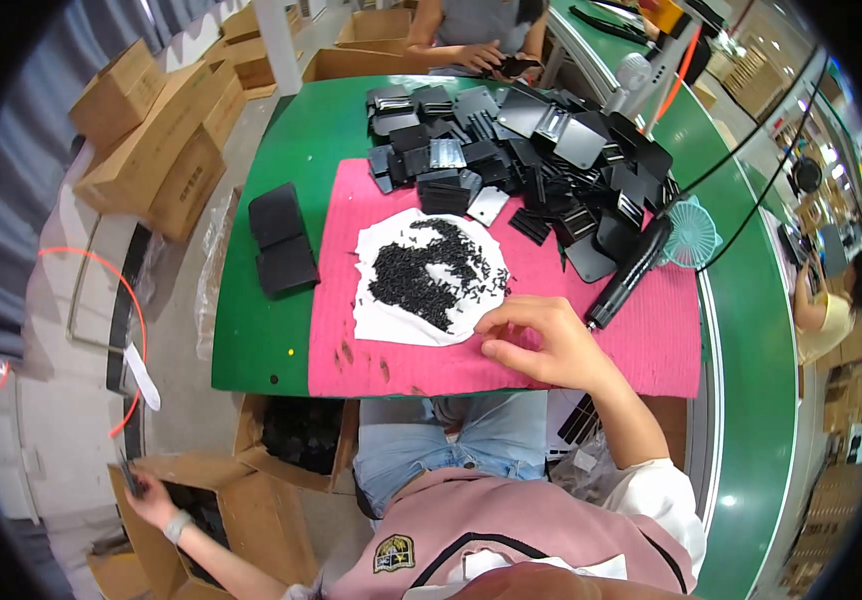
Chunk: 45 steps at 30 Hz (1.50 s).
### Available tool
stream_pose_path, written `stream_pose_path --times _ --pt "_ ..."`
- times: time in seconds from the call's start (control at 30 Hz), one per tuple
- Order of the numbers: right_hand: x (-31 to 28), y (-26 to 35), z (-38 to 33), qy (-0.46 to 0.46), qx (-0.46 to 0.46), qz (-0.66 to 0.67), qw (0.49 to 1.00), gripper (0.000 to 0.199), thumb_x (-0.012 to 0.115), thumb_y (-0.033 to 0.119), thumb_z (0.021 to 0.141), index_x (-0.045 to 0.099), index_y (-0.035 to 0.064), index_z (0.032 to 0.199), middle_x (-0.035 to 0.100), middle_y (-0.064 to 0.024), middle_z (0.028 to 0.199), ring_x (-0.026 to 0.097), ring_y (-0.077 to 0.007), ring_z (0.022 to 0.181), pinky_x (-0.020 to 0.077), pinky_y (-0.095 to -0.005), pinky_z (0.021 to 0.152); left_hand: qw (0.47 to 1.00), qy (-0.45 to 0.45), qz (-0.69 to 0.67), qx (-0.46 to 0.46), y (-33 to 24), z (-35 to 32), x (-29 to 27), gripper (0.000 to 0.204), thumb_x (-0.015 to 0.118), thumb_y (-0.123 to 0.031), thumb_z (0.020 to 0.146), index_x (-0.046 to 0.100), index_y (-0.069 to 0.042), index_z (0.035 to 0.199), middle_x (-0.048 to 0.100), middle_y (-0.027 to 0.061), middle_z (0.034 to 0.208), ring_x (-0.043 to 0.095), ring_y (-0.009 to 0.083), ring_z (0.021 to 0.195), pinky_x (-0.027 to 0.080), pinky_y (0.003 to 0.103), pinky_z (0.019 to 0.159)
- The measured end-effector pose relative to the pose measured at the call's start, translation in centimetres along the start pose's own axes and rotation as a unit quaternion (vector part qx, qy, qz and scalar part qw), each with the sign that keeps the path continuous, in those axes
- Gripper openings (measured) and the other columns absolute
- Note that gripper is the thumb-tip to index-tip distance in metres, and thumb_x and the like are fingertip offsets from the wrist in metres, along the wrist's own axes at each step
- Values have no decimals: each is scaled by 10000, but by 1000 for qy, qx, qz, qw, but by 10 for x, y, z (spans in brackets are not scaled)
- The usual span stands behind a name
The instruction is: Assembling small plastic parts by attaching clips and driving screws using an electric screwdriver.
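Screws (429, 272), small and black, are heaped on a white cloth (383, 318) laid on the pink mat (641, 340). Its edge is met by the right hand (541, 345), fingertips pinched together. A dark part (131, 478) is gripped by the left hand (154, 500) over a cardboard box (251, 520) at floor level.

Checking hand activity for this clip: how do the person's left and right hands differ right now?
The right hand rests on the pink mat, fingers pinched beside the screw pile; the left hand reaches down off the table into a cardboard box, gripping a dark part. Both are bare.
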State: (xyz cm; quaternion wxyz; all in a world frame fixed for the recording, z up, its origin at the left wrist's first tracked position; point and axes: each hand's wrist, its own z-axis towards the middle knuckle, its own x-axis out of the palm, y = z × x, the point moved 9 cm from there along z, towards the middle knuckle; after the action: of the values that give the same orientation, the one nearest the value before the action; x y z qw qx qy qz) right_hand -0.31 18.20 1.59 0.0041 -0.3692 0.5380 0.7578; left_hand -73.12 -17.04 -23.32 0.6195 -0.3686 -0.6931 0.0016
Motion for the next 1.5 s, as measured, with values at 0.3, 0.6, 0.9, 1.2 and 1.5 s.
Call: stream_pose_path --times 0.3,0.6,0.9,1.2,1.5 --pt "-86 1 55 -216 -93 -349 907 262 668 166 758 613 70 995 640 -101 742 640 -278 672 505 -362 607 967 -190 170 26 52 -41 -30 552 561 -446 841 512 -49 1222 561 76 1239 529 210 1114 419 401 925" --pt "-190 -146 143 -189 182 -549 794 673 737 229 651 478 89 1256 592 -104 1135 542 -277 1143 497 -428 852 939 274 187 -89 329 -131 319 200 555 -115 909 546 -3 1073 540 48 832 507 148 778 432 307 738" --pt "-141 -13 81 -384 -127 -420 812 570 759 252 564 581 59 1070 567 -115 986 553 -296 941 462 -397 782 702 560 375 -229 524 -361 453 475 463 -329 983 410 19 1302 569 162 1184 592 220 1051 473 312 840" --pt "-59 -32 78 -66 -94 -108 988 568 787 266 702 565 -4 1151 596 -120 1021 620 -239 805 502 -330 728 709 563 297 -304 528 -367 429 409 513 -242 970 423 -42 1314 545 60 1213 555 135 1052 446 281 888" --pt "-44 -42 106 43 -193 -375 906 232 644 29 708 598 53 935 613 -44 1078 607 -236 917 518 -339 734 738 474 334 -344 532 -344 418 273 520 -164 931 554 -13 1155 614 39 1051 586 120 946 467 262 808"
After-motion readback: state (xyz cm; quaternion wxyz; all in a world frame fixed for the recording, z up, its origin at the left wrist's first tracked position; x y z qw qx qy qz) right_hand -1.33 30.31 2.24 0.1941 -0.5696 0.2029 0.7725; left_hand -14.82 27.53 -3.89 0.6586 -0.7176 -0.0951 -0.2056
